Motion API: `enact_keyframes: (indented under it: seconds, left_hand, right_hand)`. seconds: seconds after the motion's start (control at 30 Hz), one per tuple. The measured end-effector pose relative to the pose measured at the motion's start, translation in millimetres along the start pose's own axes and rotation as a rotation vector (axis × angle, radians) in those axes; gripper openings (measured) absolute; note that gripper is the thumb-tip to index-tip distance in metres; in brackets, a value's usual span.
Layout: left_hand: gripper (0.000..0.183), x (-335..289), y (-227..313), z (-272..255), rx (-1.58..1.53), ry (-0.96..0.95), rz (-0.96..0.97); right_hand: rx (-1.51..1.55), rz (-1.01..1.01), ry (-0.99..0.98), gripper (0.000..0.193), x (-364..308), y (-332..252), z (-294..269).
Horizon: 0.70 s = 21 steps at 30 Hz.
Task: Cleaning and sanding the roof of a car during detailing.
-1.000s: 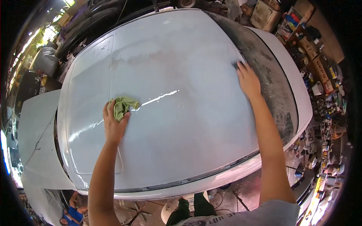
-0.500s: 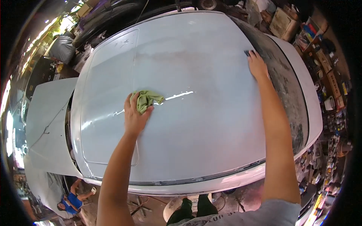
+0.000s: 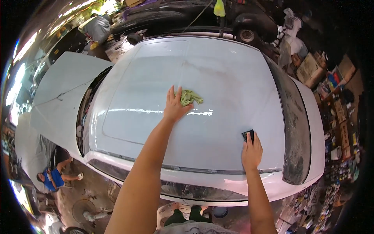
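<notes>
The pale grey-white roof of a car [image 3: 218,148] spreads out under both my hands. Near its middle, my left hand [image 3: 175,106] presses a crumpled green cloth [image 3: 191,97] against the panel, thumb and fingers around its near side. Farther right and closer to me, my right hand [image 3: 252,153] lies on the roof. Under its fingertips is a small dark rectangular pad [image 3: 247,135], perhaps sandpaper; the fingers partly cover it. Bright wet-looking streaks [image 3: 202,113] shine beside the cloth, and a brownish smear [image 3: 206,69] shows beyond it.
A raised hood [image 3: 66,89] stands at the left with a cord across it. The dusty rear window [image 3: 295,136] borders the roof's right side. Another person in blue [image 3: 54,179] sits low at the left. A dark vehicle [image 3: 175,19] is beyond; cluttered shelves [image 3: 343,117] line the right.
My right hand has come back from the roof's far right edge toward me with the dark pad. My left hand still has the cloth; the whole view has shifted.
</notes>
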State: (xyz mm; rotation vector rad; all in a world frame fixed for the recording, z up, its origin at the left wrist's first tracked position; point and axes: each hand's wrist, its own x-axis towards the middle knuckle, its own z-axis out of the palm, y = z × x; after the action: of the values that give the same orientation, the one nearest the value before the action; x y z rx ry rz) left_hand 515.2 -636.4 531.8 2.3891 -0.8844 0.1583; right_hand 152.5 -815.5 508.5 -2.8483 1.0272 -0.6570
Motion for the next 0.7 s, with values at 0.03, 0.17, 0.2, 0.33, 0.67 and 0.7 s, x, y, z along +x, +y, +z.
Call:
enact_keyframes:
  seconds: [0.03, 0.17, 0.2, 0.33, 0.67, 0.7]
  left_hand:
    - [0.106, -1, 5, -4, 0.009, -0.034, 0.006]
    - [0.104, -19, -12, -1, -0.183, 0.119, -0.061]
    - [0.103, -34, -18, -2, -0.153, 0.098, -0.081]
    - [0.096, -116, -27, -10, 0.162, -0.038, 0.037]
    - [0.085, -205, -41, -63, 0.338, -0.136, -0.144]
    - [0.085, -205, -39, -63, 0.322, -0.115, -0.137]
  right_hand:
    - [-0.027, 0.01, -0.005, 0.045, 1, 2, 0]
    - [0.004, 0.023, -0.031, 0.047, 6, -6, 1]
    - [0.032, -0.005, -0.024, 0.047, 11, -9, 4]
    - [0.005, 0.03, -0.064, 0.048, 11, -6, 4]
    - [-0.013, 0.104, -0.129, 0.048, 11, -5, 0]
    - [-0.01, 0.095, -0.122, 0.048, 11, -1, 2]
